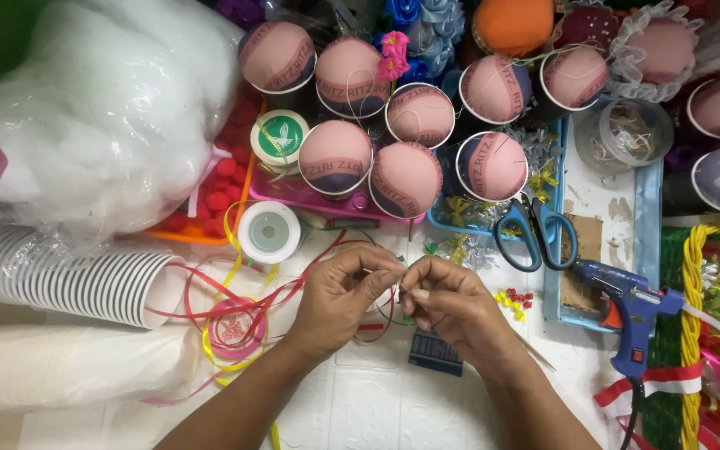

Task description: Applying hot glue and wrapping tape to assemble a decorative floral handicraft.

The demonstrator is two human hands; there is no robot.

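- Head view, centre of the frame: we see the left hand (339, 298) and right hand (452, 304) meeting fingertip to fingertip, both pinched shut on a thin green strand (394, 315) that loops just below them.
- Lower centre: a red ribbon (281, 296) trails leftward from the hands.
- We judge a fine tying or threading step in hand; the next move calls for steady tension.
- Right: a blue glue gun (631, 310) lies untouched.

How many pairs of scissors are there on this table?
1. The blue-handled scissors lie up and right of the right hand, at the left edge of the blue tray, above the glue gun. Others may be hidden under the clutter.
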